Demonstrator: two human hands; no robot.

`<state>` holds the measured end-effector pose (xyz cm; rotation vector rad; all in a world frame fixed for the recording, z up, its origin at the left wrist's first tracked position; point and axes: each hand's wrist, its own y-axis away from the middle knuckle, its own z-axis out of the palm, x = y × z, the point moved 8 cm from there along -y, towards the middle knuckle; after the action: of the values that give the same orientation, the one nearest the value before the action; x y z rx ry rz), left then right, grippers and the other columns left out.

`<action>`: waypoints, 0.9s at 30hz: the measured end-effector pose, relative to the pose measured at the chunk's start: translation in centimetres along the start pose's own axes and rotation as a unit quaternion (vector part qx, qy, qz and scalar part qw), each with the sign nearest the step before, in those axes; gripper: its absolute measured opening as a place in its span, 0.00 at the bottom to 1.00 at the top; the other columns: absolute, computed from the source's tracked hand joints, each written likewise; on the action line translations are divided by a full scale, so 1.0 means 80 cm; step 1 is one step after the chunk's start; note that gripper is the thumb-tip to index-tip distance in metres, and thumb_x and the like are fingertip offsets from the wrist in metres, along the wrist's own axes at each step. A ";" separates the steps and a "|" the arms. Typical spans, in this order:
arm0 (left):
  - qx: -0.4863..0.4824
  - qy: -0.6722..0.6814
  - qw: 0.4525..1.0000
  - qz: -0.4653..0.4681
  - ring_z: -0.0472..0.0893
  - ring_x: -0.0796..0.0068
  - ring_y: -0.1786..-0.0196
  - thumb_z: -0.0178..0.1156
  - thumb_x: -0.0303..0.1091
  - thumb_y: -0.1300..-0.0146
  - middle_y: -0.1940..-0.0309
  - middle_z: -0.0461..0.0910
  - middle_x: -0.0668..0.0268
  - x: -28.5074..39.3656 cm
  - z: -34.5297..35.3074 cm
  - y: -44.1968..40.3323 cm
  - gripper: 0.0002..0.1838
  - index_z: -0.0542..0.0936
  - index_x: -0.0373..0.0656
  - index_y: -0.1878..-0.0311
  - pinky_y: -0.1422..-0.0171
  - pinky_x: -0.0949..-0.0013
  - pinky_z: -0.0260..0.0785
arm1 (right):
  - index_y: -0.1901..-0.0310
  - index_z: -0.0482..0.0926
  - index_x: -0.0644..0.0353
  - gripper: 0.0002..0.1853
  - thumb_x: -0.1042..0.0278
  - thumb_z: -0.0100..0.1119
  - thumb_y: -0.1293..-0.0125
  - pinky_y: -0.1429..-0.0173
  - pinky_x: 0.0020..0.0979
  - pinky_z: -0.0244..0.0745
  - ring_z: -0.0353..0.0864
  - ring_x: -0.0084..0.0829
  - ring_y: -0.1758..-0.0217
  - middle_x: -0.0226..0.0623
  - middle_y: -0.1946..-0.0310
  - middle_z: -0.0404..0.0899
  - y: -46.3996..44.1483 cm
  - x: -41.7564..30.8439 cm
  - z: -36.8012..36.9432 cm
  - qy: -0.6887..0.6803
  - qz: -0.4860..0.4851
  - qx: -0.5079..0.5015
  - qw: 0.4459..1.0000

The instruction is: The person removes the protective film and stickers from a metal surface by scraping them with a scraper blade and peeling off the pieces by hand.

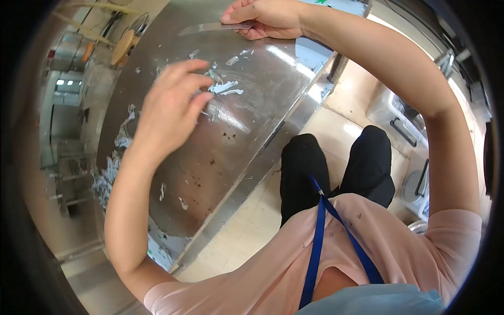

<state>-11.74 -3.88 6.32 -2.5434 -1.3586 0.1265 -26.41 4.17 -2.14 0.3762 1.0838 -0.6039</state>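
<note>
My right hand [268, 20] is closed at the far end of the metal table [239, 149], its thumb and fingers pinching a thin flat ruler-like strip [210, 28]. The strip extends left over the tabletop; faint marks show on it, but I cannot make out its exact kind. My left hand [176, 102] hovers above or lightly touches the table, fingers parted and curved, with no object seen in it. Beside its fingertips lie pale blue-white peeled scraps [226, 88]. Smaller flakes are scattered around them.
A heap of similar scraps [107, 181] lines the table's left edge, partly behind my left forearm. Brown specks [197, 182] dot the near surface. On the floor at right stand plastic bins [391, 113]. A round wooden stool seat [123, 48] shows at upper left.
</note>
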 end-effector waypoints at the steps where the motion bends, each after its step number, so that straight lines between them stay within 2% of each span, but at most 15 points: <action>1: -0.016 0.077 0.997 -0.009 0.75 0.56 0.50 0.61 0.26 0.47 0.56 0.78 0.62 0.005 0.007 -0.003 0.07 0.78 0.39 0.64 0.47 0.61 0.68 | 0.70 0.78 0.59 0.08 0.69 0.55 0.35 0.77 0.19 0.63 0.68 0.19 0.82 0.26 0.81 0.72 0.002 0.000 0.000 0.008 -0.005 -0.003 1.000; 2: 0.024 0.048 0.998 0.037 0.76 0.55 0.53 0.61 0.24 0.48 0.59 0.77 0.60 0.010 0.004 -0.004 0.08 0.77 0.39 0.63 0.51 0.63 0.69 | 0.71 0.78 0.59 0.08 0.68 0.55 0.35 0.77 0.19 0.64 0.69 0.19 0.82 0.26 0.82 0.71 0.003 -0.003 0.004 0.020 -0.011 -0.009 1.000; 3: 0.087 0.023 0.995 0.043 0.76 0.55 0.53 0.61 0.24 0.48 0.59 0.76 0.60 0.005 -0.008 -0.005 0.09 0.76 0.39 0.63 0.51 0.62 0.69 | 0.71 0.78 0.59 0.08 0.68 0.55 0.35 0.77 0.19 0.65 0.69 0.19 0.81 0.26 0.82 0.71 0.005 -0.006 0.008 0.031 -0.016 -0.016 0.999; 5: 0.211 -0.024 0.976 0.049 0.75 0.55 0.52 0.61 0.23 0.49 0.59 0.76 0.58 -0.007 -0.030 -0.002 0.10 0.76 0.39 0.62 0.51 0.62 0.69 | 0.70 0.79 0.60 0.08 0.66 0.57 0.36 0.76 0.20 0.65 0.69 0.19 0.81 0.26 0.83 0.71 0.030 -0.015 0.011 0.175 0.012 0.078 0.981; 6: 0.237 -0.076 0.966 0.070 0.74 0.54 0.49 0.62 0.25 0.49 0.54 0.75 0.55 -0.001 -0.038 -0.003 0.15 0.74 0.39 0.56 0.49 0.62 0.68 | 0.70 0.79 0.60 0.08 0.65 0.57 0.36 0.76 0.21 0.65 0.69 0.18 0.81 0.26 0.83 0.71 0.037 -0.020 0.016 0.236 0.006 0.102 0.966; 9: 0.209 -0.120 0.963 0.122 0.71 0.50 0.44 0.63 0.28 0.49 0.48 0.73 0.54 -0.006 -0.024 -0.012 0.20 0.73 0.39 0.51 0.46 0.61 0.68 | 0.68 0.80 0.61 0.09 0.63 0.58 0.38 0.75 0.23 0.65 0.69 0.18 0.80 0.26 0.84 0.72 0.045 -0.033 0.029 0.397 -0.046 0.134 0.907; 10: 0.186 -0.098 0.971 0.113 0.73 0.52 0.44 0.63 0.29 0.47 0.49 0.75 0.53 -0.015 -0.015 -0.016 0.23 0.70 0.37 0.47 0.44 0.62 0.67 | 0.67 0.80 0.62 0.09 0.64 0.58 0.38 0.74 0.24 0.66 0.69 0.19 0.80 0.28 0.84 0.73 0.048 -0.034 0.032 0.426 -0.062 0.126 0.894; 13: 0.092 0.167 0.981 -0.028 0.77 0.56 0.49 0.61 0.28 0.45 0.55 0.78 0.54 -0.055 0.012 -0.023 0.21 0.70 0.36 0.47 0.46 0.63 0.68 | 0.66 0.80 0.64 0.10 0.65 0.58 0.40 0.71 0.29 0.69 0.71 0.23 0.79 0.33 0.83 0.75 0.053 -0.038 0.042 0.506 -0.116 0.096 0.849; 14: 0.070 0.201 0.976 -0.049 0.80 0.61 0.55 0.59 0.25 0.43 0.62 0.80 0.55 -0.052 0.013 -0.023 0.17 0.71 0.34 0.50 0.49 0.65 0.70 | 0.66 0.79 0.65 0.10 0.65 0.58 0.41 0.69 0.32 0.70 0.74 0.28 0.79 0.41 0.82 0.76 0.062 -0.043 0.057 0.556 -0.172 0.061 0.811; 15: 0.071 0.203 0.976 -0.043 0.80 0.61 0.57 0.58 0.24 0.43 0.63 0.80 0.56 -0.045 0.010 -0.018 0.16 0.71 0.34 0.51 0.51 0.65 0.70 | 0.68 0.79 0.66 0.10 0.65 0.57 0.41 0.68 0.34 0.71 0.77 0.34 0.78 0.46 0.81 0.77 0.077 -0.047 0.067 0.587 -0.227 0.064 0.774; 17: 0.075 0.207 0.975 -0.034 0.81 0.62 0.59 0.58 0.22 0.44 0.65 0.80 0.57 -0.032 0.007 -0.005 0.13 0.72 0.35 0.54 0.54 0.65 0.71 | 0.68 0.78 0.63 0.07 0.69 0.61 0.41 0.68 0.30 0.69 0.74 0.27 0.73 0.33 0.78 0.73 0.105 -0.039 0.087 0.616 -0.272 0.046 0.738; 19: 0.125 0.190 0.973 0.034 0.80 0.62 0.67 0.59 0.19 0.47 0.68 0.80 0.59 -0.010 0.002 0.011 0.11 0.74 0.37 0.59 0.60 0.65 0.71 | 0.69 0.76 0.62 0.06 0.68 0.58 0.43 0.67 0.38 0.72 0.76 0.43 0.72 0.44 0.72 0.75 0.134 -0.033 0.111 0.646 -0.362 -0.003 0.672; 21: 0.137 0.167 0.975 0.055 0.79 0.63 0.68 0.61 0.19 0.49 0.71 0.80 0.62 0.009 0.003 0.025 0.12 0.74 0.40 0.61 0.62 0.65 0.71 | 0.73 0.73 0.63 0.05 0.70 0.56 0.46 0.68 0.38 0.72 0.76 0.40 0.71 0.41 0.75 0.72 0.159 -0.023 0.126 0.678 -0.346 0.000 0.649; 24: 0.094 0.134 0.986 0.045 0.81 0.66 0.66 0.62 0.20 0.47 0.67 0.81 0.60 0.015 0.018 0.035 0.12 0.74 0.37 0.59 0.60 0.71 0.73 | 0.79 0.70 0.61 0.07 0.68 0.54 0.55 0.70 0.32 0.72 0.72 0.33 0.70 0.35 0.75 0.68 0.178 -0.012 0.153 0.756 -0.368 -0.009 0.542; 27: 0.115 0.147 0.981 0.044 0.79 0.62 0.70 0.64 0.21 0.51 0.72 0.79 0.65 0.019 0.019 0.035 0.12 0.74 0.42 0.63 0.65 0.64 0.71 | 0.80 0.70 0.61 0.07 0.67 0.54 0.56 0.69 0.30 0.71 0.71 0.32 0.70 0.34 0.75 0.68 0.179 -0.009 0.157 0.778 -0.346 0.008 0.524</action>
<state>-8.88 -3.84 4.19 -2.3197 -1.0544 -0.0711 -8.86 8.46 3.81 0.4694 3.1108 -0.9587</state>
